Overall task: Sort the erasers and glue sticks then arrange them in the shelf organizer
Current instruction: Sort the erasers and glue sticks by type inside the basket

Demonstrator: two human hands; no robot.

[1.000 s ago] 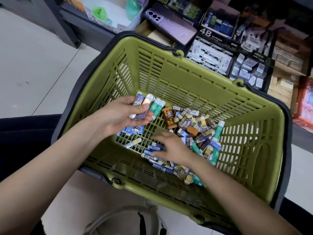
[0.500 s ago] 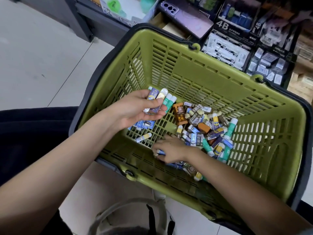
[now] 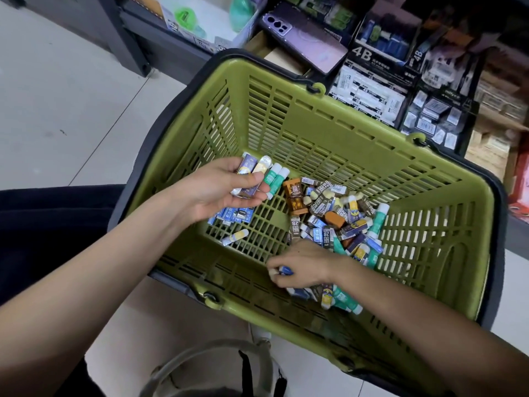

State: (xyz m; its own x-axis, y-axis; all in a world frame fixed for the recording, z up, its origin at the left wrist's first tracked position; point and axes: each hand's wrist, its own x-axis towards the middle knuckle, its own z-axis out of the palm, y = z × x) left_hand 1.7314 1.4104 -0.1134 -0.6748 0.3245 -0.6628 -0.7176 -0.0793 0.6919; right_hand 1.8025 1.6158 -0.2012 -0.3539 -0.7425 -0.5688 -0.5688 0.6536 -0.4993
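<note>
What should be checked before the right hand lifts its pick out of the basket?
1. Left hand grips its bundle of sticks: ok.
2. Right hand pinches a blue piece: ok.
3. That piece is an eraser, not glue: cannot tell.
4. Pile in the basket sorted: not ok, kinds lie mixed.
5. Free slot in the shelf organizer: cannot tell.
</note>
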